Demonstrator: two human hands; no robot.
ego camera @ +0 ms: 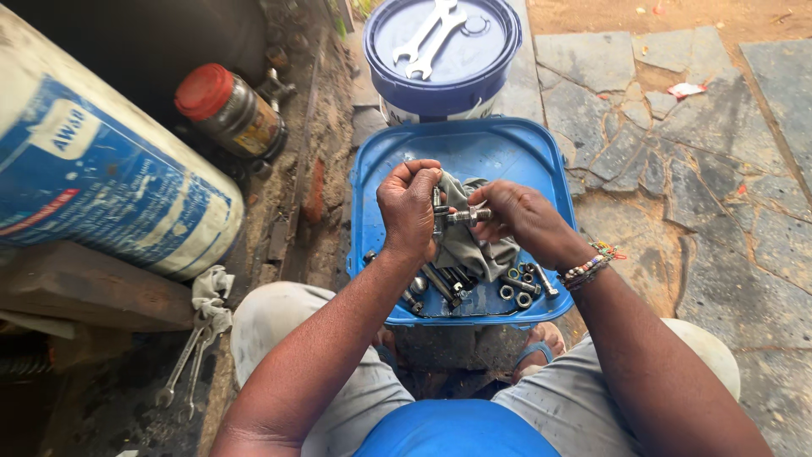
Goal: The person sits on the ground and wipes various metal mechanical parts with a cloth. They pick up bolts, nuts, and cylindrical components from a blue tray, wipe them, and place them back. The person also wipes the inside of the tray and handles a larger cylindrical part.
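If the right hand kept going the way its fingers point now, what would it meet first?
The right hand points toward the left hand. It would probably meet the grey rag and bolt held between them first, then the left hand; depth is unclear.

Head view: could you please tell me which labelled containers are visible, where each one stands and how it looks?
Large drum: far left, lying on its side, white with blue label.
Jar: upper left, tilted, red lid, yellowish label.
Bucket: top centre, upright, blue lid carrying two spanners.
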